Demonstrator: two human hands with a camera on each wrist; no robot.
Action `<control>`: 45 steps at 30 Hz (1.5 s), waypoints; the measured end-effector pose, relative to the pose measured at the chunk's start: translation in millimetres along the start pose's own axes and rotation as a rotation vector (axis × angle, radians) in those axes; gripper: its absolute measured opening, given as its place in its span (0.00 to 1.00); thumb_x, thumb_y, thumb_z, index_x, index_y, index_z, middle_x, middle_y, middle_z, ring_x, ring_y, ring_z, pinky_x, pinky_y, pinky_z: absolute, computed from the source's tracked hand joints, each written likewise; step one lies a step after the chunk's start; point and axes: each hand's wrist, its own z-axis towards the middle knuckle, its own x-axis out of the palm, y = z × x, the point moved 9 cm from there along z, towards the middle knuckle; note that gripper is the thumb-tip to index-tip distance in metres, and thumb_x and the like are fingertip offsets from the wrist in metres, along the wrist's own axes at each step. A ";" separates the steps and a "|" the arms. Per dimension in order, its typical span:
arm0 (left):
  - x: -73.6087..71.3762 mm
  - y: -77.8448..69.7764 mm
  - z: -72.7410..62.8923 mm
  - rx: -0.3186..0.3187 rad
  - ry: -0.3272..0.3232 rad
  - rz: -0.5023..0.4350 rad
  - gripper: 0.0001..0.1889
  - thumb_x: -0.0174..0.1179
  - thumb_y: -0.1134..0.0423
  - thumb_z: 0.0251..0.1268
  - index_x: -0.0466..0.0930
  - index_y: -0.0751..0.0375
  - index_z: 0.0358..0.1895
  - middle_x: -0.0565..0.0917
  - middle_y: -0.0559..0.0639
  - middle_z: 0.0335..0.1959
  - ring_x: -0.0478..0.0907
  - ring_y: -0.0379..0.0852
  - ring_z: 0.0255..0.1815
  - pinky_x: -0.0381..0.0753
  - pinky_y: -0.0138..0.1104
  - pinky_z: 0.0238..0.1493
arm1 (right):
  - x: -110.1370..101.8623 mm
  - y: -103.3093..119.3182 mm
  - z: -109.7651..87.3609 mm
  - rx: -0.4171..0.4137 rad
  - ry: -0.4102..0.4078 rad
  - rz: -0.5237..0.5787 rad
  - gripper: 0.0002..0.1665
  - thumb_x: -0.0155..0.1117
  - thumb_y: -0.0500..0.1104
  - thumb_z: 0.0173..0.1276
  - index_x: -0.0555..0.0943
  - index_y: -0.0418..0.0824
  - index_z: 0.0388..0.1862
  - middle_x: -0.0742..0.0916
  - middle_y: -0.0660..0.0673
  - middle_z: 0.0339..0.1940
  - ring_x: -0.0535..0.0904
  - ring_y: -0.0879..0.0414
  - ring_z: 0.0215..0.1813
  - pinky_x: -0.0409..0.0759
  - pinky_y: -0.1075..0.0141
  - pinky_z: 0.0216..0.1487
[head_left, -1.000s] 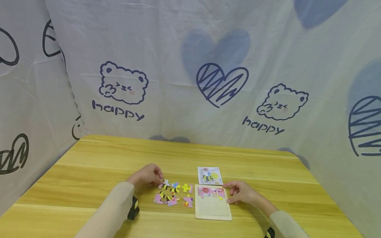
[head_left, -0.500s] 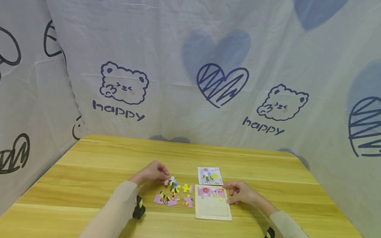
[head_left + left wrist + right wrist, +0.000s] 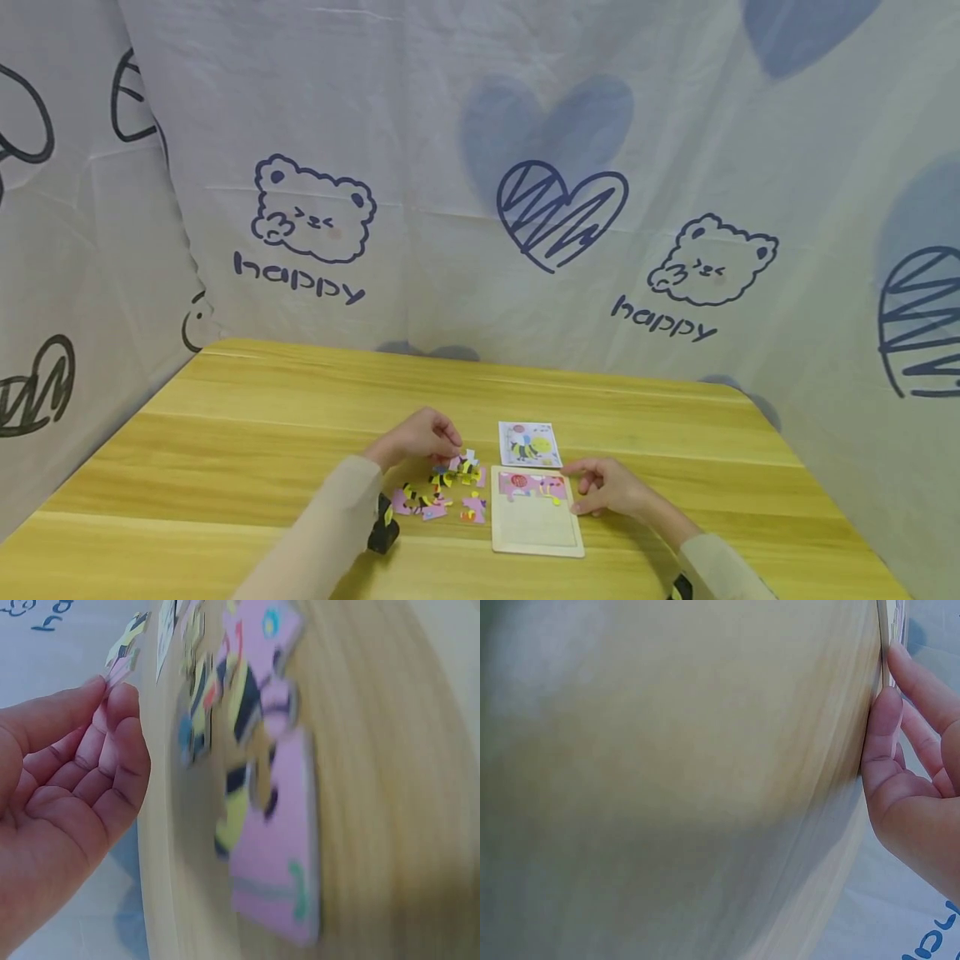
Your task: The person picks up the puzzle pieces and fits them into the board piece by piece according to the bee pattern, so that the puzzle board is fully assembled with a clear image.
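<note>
In the head view my left hand (image 3: 422,437) pinches a pink, black and white jigsaw piece (image 3: 468,460) between thumb and fingers, over the other pieces. The left wrist view shows this jigsaw piece (image 3: 126,645) raised above the table at the fingertips. My right hand (image 3: 611,486) touches the right side of a pale wooden puzzle tray (image 3: 536,550), index finger near its upper corner and thumb lower down. Fitted pink pieces (image 3: 531,485) fill the tray's top strip. In the right wrist view, thumb and index finger of the right hand (image 3: 915,750) meet the tray's edge.
Loose jigsaw pieces (image 3: 423,504) lie left of the tray on the wooden table (image 3: 262,433). Behind the tray is a picture card (image 3: 529,443) with a bee on it. A printed cloth (image 3: 420,208) hangs along the table's far side.
My left hand has moved to the right, carrying the jigsaw piece from the left end of the loose pieces towards the tray. The right hand and the tray have stayed in place.
</note>
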 end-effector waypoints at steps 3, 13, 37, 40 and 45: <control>8.1 -2.5 2.6 -0.010 0.003 -0.006 0.02 0.57 0.76 0.55 0.76 0.74 0.30 0.79 0.56 0.21 0.74 0.42 0.18 0.75 0.34 0.24 | 0.7 0.0 -0.4 0.002 0.004 0.006 0.31 0.68 0.29 0.48 0.70 0.23 0.52 0.73 0.45 0.27 0.66 0.60 0.23 0.70 0.74 0.21; 29.8 -8.6 8.8 -0.036 -0.009 -0.033 0.01 0.58 0.76 0.54 0.76 0.73 0.30 0.79 0.55 0.21 0.74 0.42 0.19 0.76 0.34 0.25 | -0.3 -2.8 1.4 -0.008 0.001 -0.007 0.30 0.69 0.29 0.48 0.70 0.23 0.51 0.73 0.45 0.26 0.67 0.61 0.22 0.71 0.73 0.20; 72.5 -11.5 8.7 -0.079 0.063 -0.141 0.02 0.58 0.81 0.50 0.76 0.75 0.24 0.79 0.57 0.17 0.71 0.40 0.12 0.71 0.26 0.15 | -0.3 -1.9 1.1 -0.010 0.003 -0.002 0.30 0.69 0.29 0.48 0.70 0.22 0.51 0.73 0.45 0.26 0.68 0.60 0.22 0.71 0.73 0.20; 74.5 -12.0 7.9 -0.091 0.047 -0.123 0.03 0.58 0.81 0.49 0.76 0.75 0.23 0.78 0.57 0.16 0.70 0.40 0.12 0.69 0.25 0.13 | 0.1 -1.9 1.0 -0.007 0.004 0.007 0.31 0.69 0.29 0.48 0.70 0.22 0.51 0.73 0.45 0.26 0.67 0.60 0.22 0.71 0.74 0.20; 73.2 -14.2 7.8 -0.084 0.010 -0.032 0.05 0.59 0.82 0.47 0.75 0.73 0.21 0.75 0.53 0.13 0.66 0.39 0.11 0.65 0.25 0.12 | 0.7 -1.8 0.9 -0.003 0.005 0.017 0.30 0.68 0.28 0.48 0.70 0.22 0.52 0.73 0.45 0.26 0.67 0.60 0.22 0.71 0.74 0.20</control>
